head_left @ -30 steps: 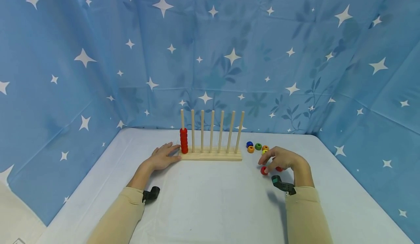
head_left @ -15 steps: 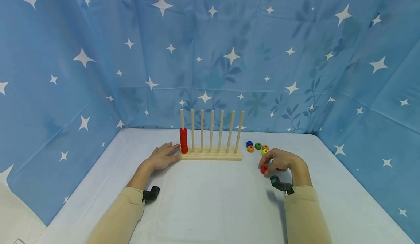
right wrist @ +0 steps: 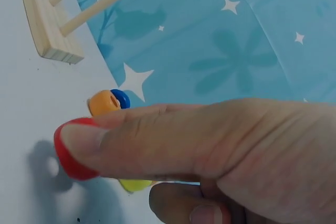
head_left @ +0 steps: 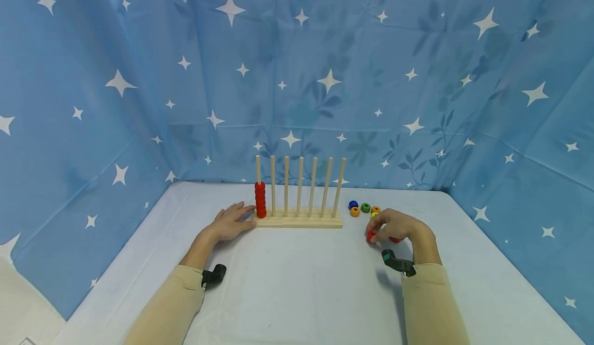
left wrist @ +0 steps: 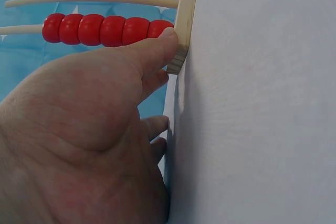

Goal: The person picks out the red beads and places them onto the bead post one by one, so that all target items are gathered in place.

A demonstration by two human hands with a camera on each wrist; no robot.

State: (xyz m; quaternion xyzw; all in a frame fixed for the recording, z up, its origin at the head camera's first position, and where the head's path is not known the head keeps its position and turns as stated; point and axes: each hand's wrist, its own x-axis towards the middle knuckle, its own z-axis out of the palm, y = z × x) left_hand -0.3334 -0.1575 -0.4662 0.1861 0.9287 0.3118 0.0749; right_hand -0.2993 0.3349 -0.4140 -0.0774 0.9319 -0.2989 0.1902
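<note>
A wooden bead rack (head_left: 301,222) with several upright pegs stands at the back of the table. Several red beads (head_left: 260,199) are stacked on its leftmost peg. My left hand (head_left: 229,223) lies at the rack's left end, fingers spread, thumb (left wrist: 163,45) against the base beside the lowest bead. To the right of the rack, my right hand (head_left: 400,226) pinches a loose red bead (right wrist: 64,156) between thumb and finger; the bead's shadow falls on the table beside it in the right wrist view. Another red bead (head_left: 395,240) shows under that hand.
Behind the right hand lie a blue bead (head_left: 353,204), a green bead (head_left: 365,208), two orange beads (head_left: 355,212) and a yellow bead (head_left: 374,215), partly covered by the fingers. A blue star-patterned curtain (head_left: 297,92) hangs around the white table (head_left: 287,283).
My right thumb and finger have closed on the red bead, and it has shifted slightly left and away from me. The left hand stays at the rack's end.
</note>
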